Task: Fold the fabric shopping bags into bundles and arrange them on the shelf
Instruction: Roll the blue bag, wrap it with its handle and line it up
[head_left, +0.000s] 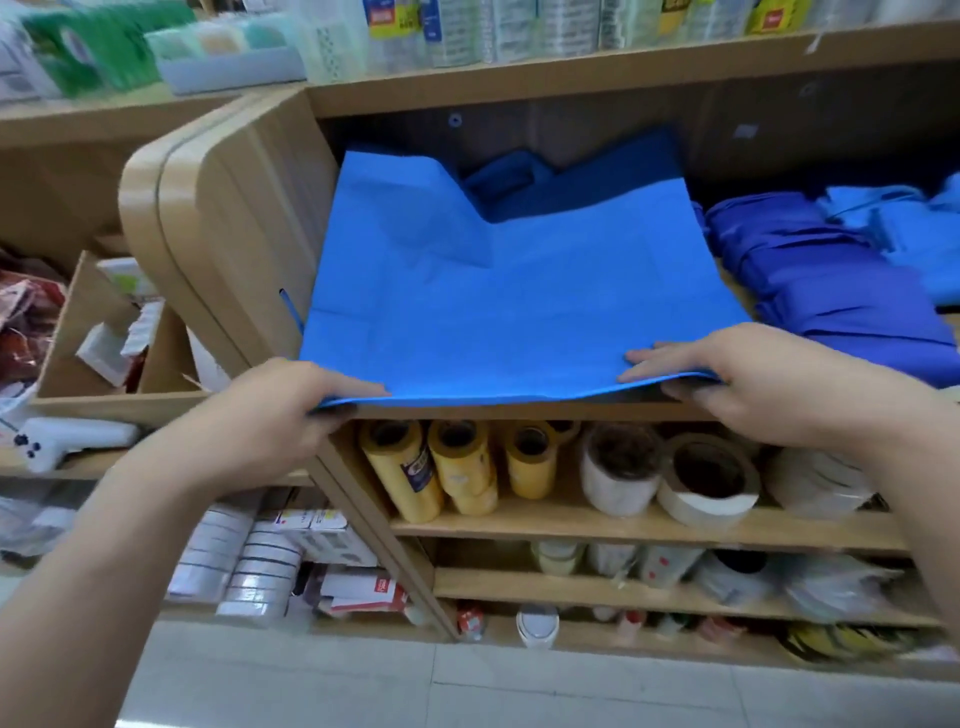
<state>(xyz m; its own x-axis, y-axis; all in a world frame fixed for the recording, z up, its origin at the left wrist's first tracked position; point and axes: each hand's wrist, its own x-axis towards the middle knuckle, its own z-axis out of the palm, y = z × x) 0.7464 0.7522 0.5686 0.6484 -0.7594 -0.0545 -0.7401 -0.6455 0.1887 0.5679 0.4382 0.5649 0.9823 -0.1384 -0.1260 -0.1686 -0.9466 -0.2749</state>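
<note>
A bright blue fabric shopping bag (493, 306) lies spread flat on the wooden shelf (519, 413), its near edge at the shelf's front lip. My left hand (280, 410) pinches the bag's near left corner, thumb on top and fingers under. My right hand (753, 379) grips the near right corner the same way. A darker blue bag (561, 192) lies behind it at the back of the shelf. To the right sit several folded royal-blue bags (831, 280), with light blue ones (904, 228) behind them.
The shelf's rounded wooden side panel (208, 223) stands at the left. Below are yellow rolls (447, 467) and white tape rolls (706, 483). Lower shelves hold small goods. A cardboard box (93, 332) sits at the left. Packaged goods line the top shelf (467, 31).
</note>
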